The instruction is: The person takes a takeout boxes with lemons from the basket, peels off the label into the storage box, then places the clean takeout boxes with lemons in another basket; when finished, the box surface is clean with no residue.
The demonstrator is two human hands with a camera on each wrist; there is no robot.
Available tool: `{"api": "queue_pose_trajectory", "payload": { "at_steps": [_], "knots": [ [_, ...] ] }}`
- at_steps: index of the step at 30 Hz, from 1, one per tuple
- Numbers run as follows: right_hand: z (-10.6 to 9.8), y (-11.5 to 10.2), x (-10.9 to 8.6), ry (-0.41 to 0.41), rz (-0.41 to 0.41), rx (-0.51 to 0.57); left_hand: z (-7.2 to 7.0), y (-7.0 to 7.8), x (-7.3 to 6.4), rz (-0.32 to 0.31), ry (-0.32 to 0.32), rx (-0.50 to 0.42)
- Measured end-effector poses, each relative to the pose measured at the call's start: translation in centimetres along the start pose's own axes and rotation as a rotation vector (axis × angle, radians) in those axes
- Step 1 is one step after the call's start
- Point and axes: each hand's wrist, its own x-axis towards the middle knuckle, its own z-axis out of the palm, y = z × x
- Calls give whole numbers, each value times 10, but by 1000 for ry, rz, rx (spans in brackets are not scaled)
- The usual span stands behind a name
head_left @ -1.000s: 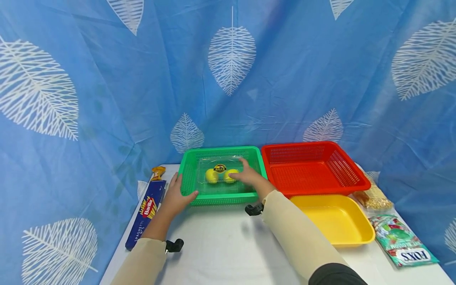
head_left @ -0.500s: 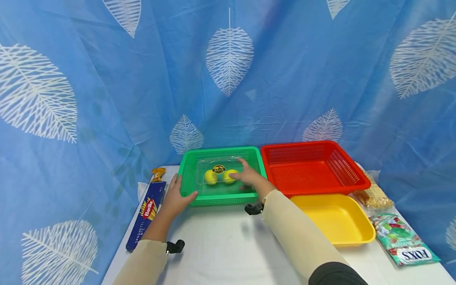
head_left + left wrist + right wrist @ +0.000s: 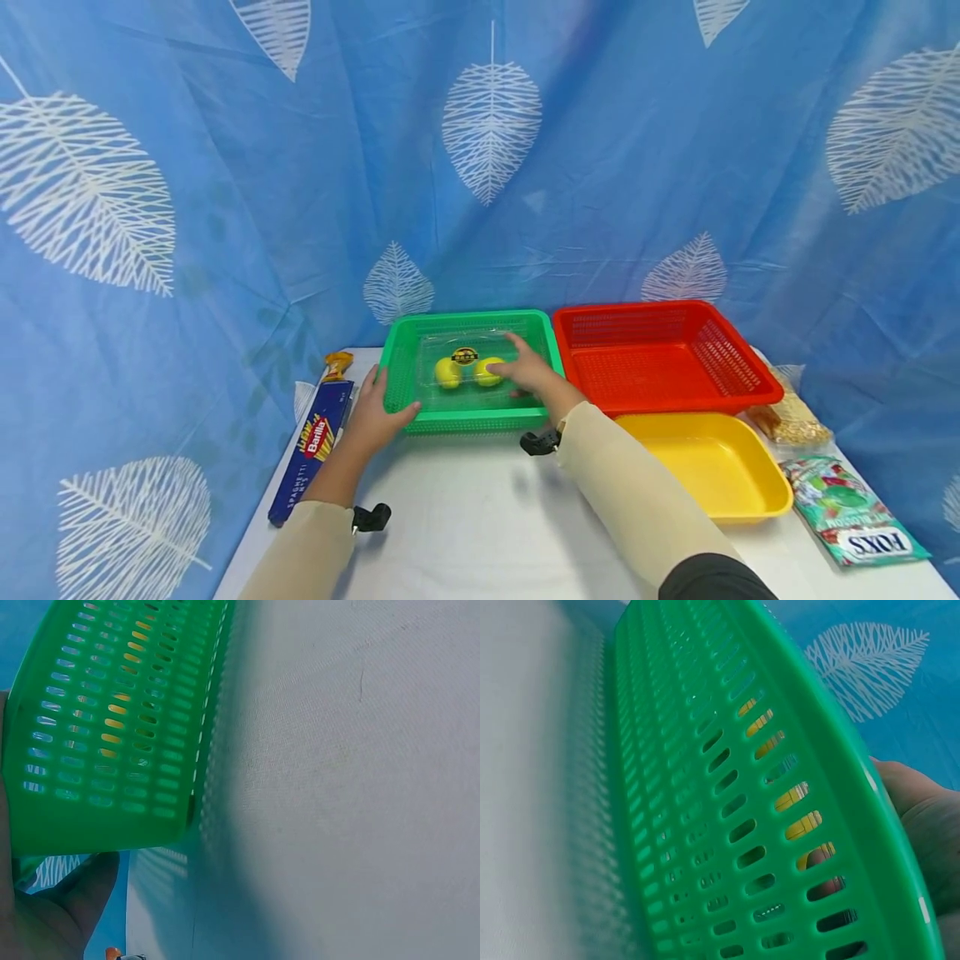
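A clear plastic fruit box (image 3: 466, 340) with two round yellow fruits (image 3: 448, 373) and a dark label lies in the green basket (image 3: 457, 414). My right hand (image 3: 531, 372) reaches over the basket's front right and holds the box by its right end, thumb on top; one fingertip shows through the holes in the right wrist view. At the basket's left front corner, my left hand (image 3: 375, 415) grips the basket, its thumb along the front rim and its fingers at the left side. The left wrist view shows that hand (image 3: 52, 919) around the corner.
Right of the green basket stands a red basket (image 3: 630, 364), with a yellow tray (image 3: 701, 458) before it. A spaghetti box (image 3: 311, 450) and an orange packet (image 3: 337, 364) lie left. A grain bag (image 3: 791, 417) and a green candy bag (image 3: 851, 508) lie right. A blue curtain hangs behind.
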Motion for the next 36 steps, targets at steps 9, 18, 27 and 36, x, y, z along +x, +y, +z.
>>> {"api": "queue_pose_trajectory", "payload": {
  "at_steps": [9,18,27,36],
  "knots": [
    [-2,-2,3,38,9,50,-2,2,0,0,-5,7],
    [-10,-18,-14,40,11,160,-4,5,-2,-11,-6,9],
    [-26,-40,-43,18,-8,166,-5,4,1,-8,-7,10],
    [-32,-53,-80,-23,20,182,-6,2,4,-1,-9,36]
  ]
}}
